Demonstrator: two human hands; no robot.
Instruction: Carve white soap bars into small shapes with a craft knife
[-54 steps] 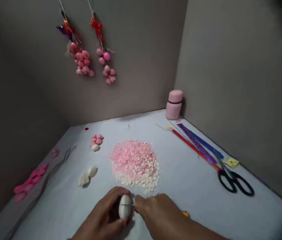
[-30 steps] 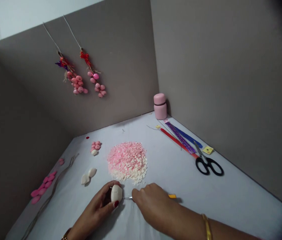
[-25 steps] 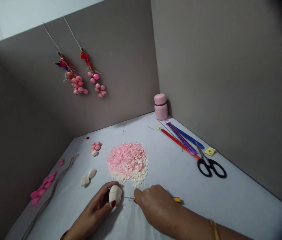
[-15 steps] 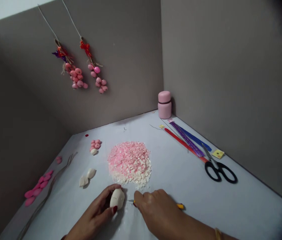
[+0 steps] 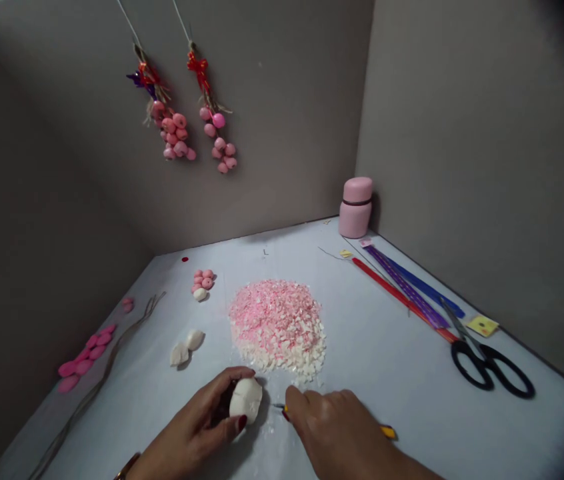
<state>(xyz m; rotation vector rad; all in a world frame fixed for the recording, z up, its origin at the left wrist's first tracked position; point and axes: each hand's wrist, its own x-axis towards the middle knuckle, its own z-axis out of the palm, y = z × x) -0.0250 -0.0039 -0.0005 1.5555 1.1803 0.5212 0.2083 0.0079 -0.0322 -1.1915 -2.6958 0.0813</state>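
Note:
My left hand is closed around a white, carved-looking rounded lump, thumb at its lower side and fingers over the top. The lump's material cannot be told; faint cut lines show on its face. To its right, my right hand grips a yellow-handled craft knife. The knife's thin blade points left at the lump, a small gap apart from it. Just beyond both hands lies a heap of pink and white shavings. Two small white pieces rest to the left of it.
Pink beads and bright pink oval pieces lie at left beside dry stems. Black-handled scissors, ribbons and a yellow packet are at right. A pink flask stands in the corner. Bead bunches hang on the wall.
The camera view has swung right and down a little, so the wall and table items sit differently. In my left hand the white lump has turned slightly. The knife stays beside it.

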